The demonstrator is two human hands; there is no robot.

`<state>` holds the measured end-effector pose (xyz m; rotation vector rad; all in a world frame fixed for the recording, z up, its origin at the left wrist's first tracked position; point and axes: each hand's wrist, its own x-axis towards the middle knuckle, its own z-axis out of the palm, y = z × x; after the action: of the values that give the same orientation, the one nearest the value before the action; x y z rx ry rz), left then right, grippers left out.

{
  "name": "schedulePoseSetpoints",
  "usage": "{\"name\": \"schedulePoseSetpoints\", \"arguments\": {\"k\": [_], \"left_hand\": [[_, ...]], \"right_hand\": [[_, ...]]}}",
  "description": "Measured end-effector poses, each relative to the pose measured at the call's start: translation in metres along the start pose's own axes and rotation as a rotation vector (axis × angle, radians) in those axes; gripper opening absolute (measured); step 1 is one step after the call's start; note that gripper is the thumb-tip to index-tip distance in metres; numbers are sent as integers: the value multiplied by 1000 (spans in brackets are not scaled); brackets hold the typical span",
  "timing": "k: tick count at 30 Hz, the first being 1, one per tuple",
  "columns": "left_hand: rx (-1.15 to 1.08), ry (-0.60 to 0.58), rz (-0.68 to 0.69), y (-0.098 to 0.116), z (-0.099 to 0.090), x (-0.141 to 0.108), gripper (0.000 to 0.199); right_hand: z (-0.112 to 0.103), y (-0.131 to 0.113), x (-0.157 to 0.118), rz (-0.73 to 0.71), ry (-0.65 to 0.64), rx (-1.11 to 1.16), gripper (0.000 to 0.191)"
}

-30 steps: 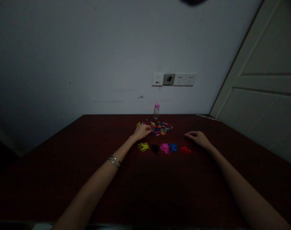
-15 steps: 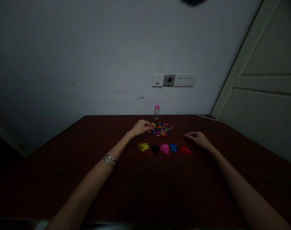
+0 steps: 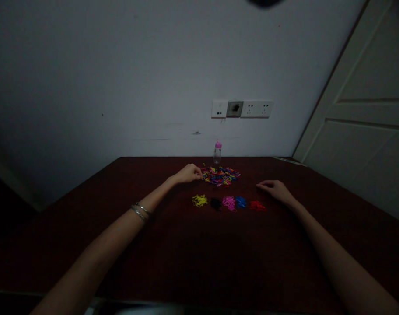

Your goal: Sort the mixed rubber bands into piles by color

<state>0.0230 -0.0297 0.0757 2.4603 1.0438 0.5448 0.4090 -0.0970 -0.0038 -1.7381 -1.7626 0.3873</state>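
Left hand (image 3: 190,173) at left edge of multicoloured heap of thin rubbery bands (image 3: 221,176), right hand (image 3: 275,189) right of it; both pinch fingers, can't tell on what; tangling could drag extras

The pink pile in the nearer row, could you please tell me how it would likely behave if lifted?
The pink pile looks loosely tangled, so bits may trail or drop. Its thin, curled look suggests it is floppy and probably light.

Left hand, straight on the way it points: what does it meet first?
Most likely the left edge of the mixed-colour pile: the left hand points right at it, with little or no gap visible. Depth is unclear, so they may be touching.
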Motion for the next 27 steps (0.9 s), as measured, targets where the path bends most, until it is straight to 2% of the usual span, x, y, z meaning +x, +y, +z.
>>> {"name": "schedulePoseSetpoints", "arguments": {"k": [7,11,14,16,18,24,27], "left_hand": [[-184,-234,-63,-5,2,-35,19],[-319,-274,-121,-7,8,-48,27],[-384,-251,-157,-10,10,-52,31],[-394,-190,-208,-16,11,-52,33],[-400,-81,-272,-27,11,-49,35],[-437,487,-395,-71,8,-43,36],[-494,681,-475,-87,3,-44,32]], "right_hand": [[1,4,2,-32,-3,-19,38],[2,5,3,-23,23,-55,39],[2,6,3,-27,23,-70,39],[2,5,2,-30,25,-78,39],[2,5,2,-27,28,-83,39],[2,1,-1,-16,28,-96,38],[2,-1,-1,-13,31,-104,37]]}}
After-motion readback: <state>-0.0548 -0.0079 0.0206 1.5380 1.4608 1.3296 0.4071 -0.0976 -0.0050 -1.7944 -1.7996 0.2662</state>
